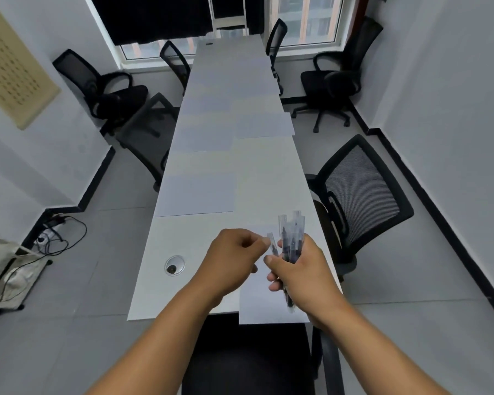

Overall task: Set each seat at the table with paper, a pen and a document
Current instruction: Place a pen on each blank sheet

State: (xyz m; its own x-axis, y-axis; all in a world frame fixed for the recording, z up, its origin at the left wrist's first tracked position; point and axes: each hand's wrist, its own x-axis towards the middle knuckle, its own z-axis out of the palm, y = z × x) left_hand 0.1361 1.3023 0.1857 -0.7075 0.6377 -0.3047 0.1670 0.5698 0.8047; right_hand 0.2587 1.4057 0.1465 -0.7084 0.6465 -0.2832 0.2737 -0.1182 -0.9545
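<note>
A long white table [183,246] runs away from me, with several white paper sheets laid along both sides, such as one at the near left [196,195] and one at the far right [264,125]. Another sheet [264,307] lies under my hands and overhangs the near edge. My right hand [300,277] grips a bundle of clear-capped black pens [293,232], caps pointing up. My left hand [231,260] pinches the cap of one pen [273,243] at the bundle's left side.
Black mesh chairs stand around the table: one at the right [362,195], one tucked in on the left [149,135], others farther back. A chair seat [248,357] is directly below me. A round cable grommet [174,265] is set in the tabletop. Cables and a bag [12,269] lie on the floor at left.
</note>
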